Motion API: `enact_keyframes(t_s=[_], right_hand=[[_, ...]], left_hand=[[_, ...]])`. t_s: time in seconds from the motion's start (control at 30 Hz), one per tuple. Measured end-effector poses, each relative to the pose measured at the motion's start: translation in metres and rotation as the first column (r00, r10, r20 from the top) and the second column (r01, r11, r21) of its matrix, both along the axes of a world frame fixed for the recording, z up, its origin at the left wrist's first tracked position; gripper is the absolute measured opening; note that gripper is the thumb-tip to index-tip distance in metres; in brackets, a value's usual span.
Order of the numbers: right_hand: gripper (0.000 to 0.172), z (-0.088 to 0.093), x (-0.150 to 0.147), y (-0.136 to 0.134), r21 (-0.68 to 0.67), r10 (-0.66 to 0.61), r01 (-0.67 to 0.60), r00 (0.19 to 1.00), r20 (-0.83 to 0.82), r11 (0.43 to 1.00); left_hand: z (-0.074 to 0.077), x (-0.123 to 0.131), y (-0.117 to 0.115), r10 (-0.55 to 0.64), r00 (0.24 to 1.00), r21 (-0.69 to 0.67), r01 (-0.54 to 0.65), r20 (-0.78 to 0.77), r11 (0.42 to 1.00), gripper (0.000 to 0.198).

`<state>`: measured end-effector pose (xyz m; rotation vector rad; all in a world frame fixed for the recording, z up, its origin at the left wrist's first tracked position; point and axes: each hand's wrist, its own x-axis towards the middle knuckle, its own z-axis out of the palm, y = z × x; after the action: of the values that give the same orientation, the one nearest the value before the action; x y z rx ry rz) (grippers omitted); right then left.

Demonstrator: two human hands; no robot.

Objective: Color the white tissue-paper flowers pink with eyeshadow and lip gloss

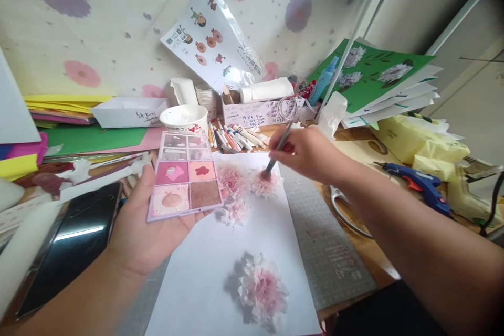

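Note:
My left hand (137, 231) holds an opened makeup palette (185, 186) with several pink and brown powder pans and a clear lid. In my right hand (299, 149) is a makeup brush (279, 152), its bristles touching the centre of a pale pink paper flower (264, 185). Beside that one are two more flowers, a pinker one (232, 178) partly behind the palette and a smaller one (235, 212). Nearer me, a larger pink and white flower (264, 291) lies on the white paper sheet (208, 278).
Under the paper is a grey cutting mat (326, 241). A blue glue gun (419, 184) and scissors (346, 210) lie right. A black tablet (73, 252) lies left. Pens (240, 137), a white paper bowl (184, 118) and a long box (260, 114) stand at the back.

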<state>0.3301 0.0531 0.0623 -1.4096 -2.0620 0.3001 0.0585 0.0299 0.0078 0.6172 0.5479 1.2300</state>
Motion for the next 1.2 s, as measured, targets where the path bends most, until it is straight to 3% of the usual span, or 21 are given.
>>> enact_keyframes(t_s=[0.1, 0.17, 0.23, 0.37, 0.57, 0.73, 0.93, 1.07, 1.2], right_hand=[[0.005, 0.007, -0.010, -0.010, 0.066, 0.013, 0.005, 0.961, -0.276, 0.998], [0.008, 0.008, -0.023, -0.020, 0.088, 0.130, -0.100, 0.871, -0.473, 0.991], [0.009, 0.007, -0.038, -0.029, 0.061, 0.219, -0.222, 0.809, -0.545, 0.973], [0.007, 0.005, -0.050, -0.035, -0.091, 0.274, -0.351, 0.847, -0.456, 0.932], [0.003, 0.005, -0.040, -0.024, -0.076, 0.118, -0.165, 0.897, -0.427, 0.983], [0.005, -0.005, -0.048, -0.024, -0.167, 0.215, -0.248, 0.958, -0.192, 0.954], [0.003, -0.002, -0.053, -0.012, 0.001, 0.051, -0.052, 0.969, -0.244, 0.999], [0.004, -0.014, -0.059, 0.003, 0.002, 0.059, -0.059, 0.982, -0.179, 0.998], [0.005, -0.019, -0.060, 0.011, 0.022, -0.002, 0.007, 0.974, -0.227, 1.000]], left_hand=[[-0.001, 0.001, -0.003, -0.102, 0.993, -0.017, 0.104, 0.056, 0.994, 0.049], [-0.003, 0.001, -0.005, -0.185, 0.979, -0.030, 0.188, 0.086, 0.982, 0.052], [-0.005, 0.002, -0.007, -0.225, 0.970, -0.047, 0.230, 0.094, 0.972, 0.054], [-0.008, 0.003, -0.007, -0.210, 0.975, -0.040, 0.213, 0.067, 0.976, 0.056], [-0.002, 0.001, 0.003, -0.003, 0.992, -0.057, -0.005, -0.130, 0.998, 0.060], [0.000, -0.001, 0.008, 0.059, 0.986, -0.031, -0.064, -0.153, 0.997, 0.057], [0.001, -0.003, 0.008, 0.074, 0.988, -0.017, -0.077, -0.134, 0.997, 0.055], [0.001, -0.007, 0.010, 0.110, 0.987, -0.008, -0.112, -0.118, 0.994, 0.055], [0.001, -0.009, 0.012, 0.115, 0.988, -0.020, -0.118, -0.103, 0.993, 0.055]])
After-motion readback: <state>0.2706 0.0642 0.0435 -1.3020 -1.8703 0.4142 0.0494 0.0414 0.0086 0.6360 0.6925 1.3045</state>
